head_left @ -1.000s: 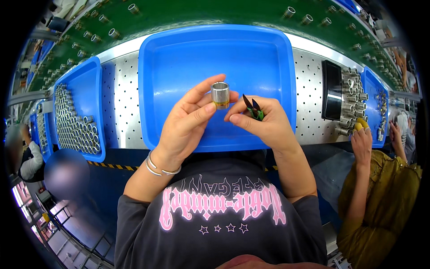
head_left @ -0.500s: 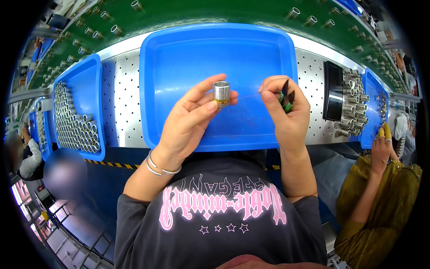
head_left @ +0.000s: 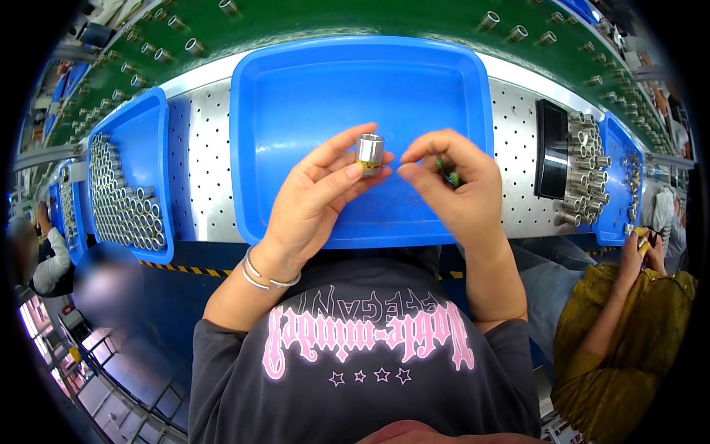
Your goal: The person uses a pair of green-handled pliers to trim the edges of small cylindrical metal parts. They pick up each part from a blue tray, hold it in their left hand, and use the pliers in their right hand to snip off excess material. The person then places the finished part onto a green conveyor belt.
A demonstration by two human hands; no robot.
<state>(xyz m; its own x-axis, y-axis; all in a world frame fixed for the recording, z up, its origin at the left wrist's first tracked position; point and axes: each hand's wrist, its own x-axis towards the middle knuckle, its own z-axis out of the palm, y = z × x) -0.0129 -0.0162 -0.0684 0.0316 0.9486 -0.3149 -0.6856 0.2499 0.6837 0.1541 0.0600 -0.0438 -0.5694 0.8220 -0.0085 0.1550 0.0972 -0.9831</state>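
Left hand [head_left: 314, 200] pinches a short metal socket [head_left: 369, 152] between thumb and fingertips, holding it upright above the middle blue tray [head_left: 296, 96]. Right hand [head_left: 455, 189], just beside it, is curled shut around a thin green tool [head_left: 448, 175], thumb and forefinger pressed together close to the socket without clearly touching it. The socket is a squat silver cylinder with a brass-coloured band near its base and an open, hollow top. The middle tray, resting on a perforated steel surface [head_left: 203, 163], holds nothing but the hands over it. To the left, a second blue tray [head_left: 148, 118] is packed with rows of similar silver sockets [head_left: 118, 207] lying on their sides. To the right, more sockets [head_left: 584, 177] sit stacked beside a black box [head_left: 551, 152], against another blue tray [head_left: 614, 185]. On the far side, a green belt [head_left: 310, 22] carries single sockets spaced apart. A co-worker in an olive top [head_left: 614, 340] stands at the right, a hand [head_left: 637, 248] raised to the surface's edge.
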